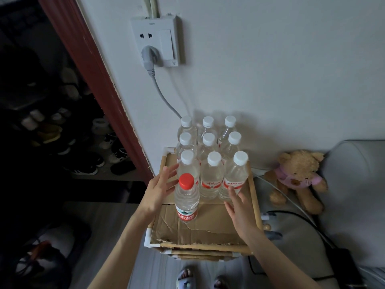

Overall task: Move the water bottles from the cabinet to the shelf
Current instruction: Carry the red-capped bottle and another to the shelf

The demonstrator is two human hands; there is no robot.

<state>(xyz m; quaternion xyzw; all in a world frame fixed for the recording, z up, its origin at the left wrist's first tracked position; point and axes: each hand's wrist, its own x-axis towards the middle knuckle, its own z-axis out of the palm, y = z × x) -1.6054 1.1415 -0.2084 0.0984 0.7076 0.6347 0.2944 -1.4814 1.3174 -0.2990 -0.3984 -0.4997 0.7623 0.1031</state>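
Note:
Several clear water bottles with white caps (pixel 214 176) stand in rows on a cardboard-lined bamboo stand (pixel 200 228) against the wall. In front of them stands one bottle with a red cap (pixel 186 200), upright and alone. My left hand (pixel 160 190) hovers just left of the red-capped bottle, fingers spread, holding nothing. My right hand (pixel 239 211) is spread on the right, its fingertips close to the front right white-capped bottle (pixel 235 178); whether they touch it is unclear.
A wall socket (pixel 156 41) with a grey plug and cable hangs above the bottles. A teddy bear (pixel 298 176) sits on a grey sofa (pixel 354 174) to the right, with cables beside it. A dark doorway with shoes (pixel 83 159) lies left. My slippered feet (pixel 187 278) are below.

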